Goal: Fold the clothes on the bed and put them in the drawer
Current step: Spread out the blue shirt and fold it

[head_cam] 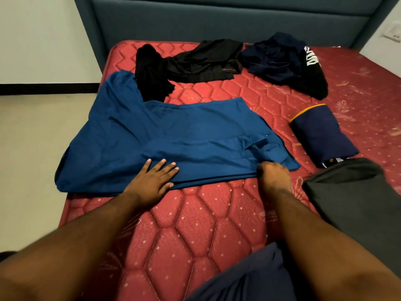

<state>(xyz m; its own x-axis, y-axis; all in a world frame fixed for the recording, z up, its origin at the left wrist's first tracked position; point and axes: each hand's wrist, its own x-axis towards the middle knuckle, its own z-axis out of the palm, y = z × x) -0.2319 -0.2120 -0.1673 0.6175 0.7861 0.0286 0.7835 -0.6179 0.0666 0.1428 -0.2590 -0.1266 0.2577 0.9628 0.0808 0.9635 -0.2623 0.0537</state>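
Head camera looks down over a bed with a red quilted mattress (195, 224), and I see both bare arms reaching forward on it. My left hand (152, 181) lies flat on the near edge of a blue garment (169, 135), fingers straight and spread, palm pressing the cloth down. My right hand (273, 177) is at the right end of the same near edge; its fingers are curled down into the cloth and seem to pinch the layered edge, though the picture is a little blurred there. The blue garment is spread wide across the middle of the mattress, partly folded over itself, and its left part hangs over the left side of the bed.

Behind it, near the grey-blue headboard (217, 20), three unfolded clothes lie in a row: a black garment (152, 72) that touches the far edge of the blue one, a black pleated piece (206, 61) just beside it, and a dark navy piece with white letters (286, 64) on the right. To the right of the blue garment, apart from it, lies a folded navy item with an orange trim (321, 133). A dark grey cloth (358, 203) lies near my right forearm. At the bottom edge I see navy fabric (249, 279). Left of the bed is a pale floor (32, 159)
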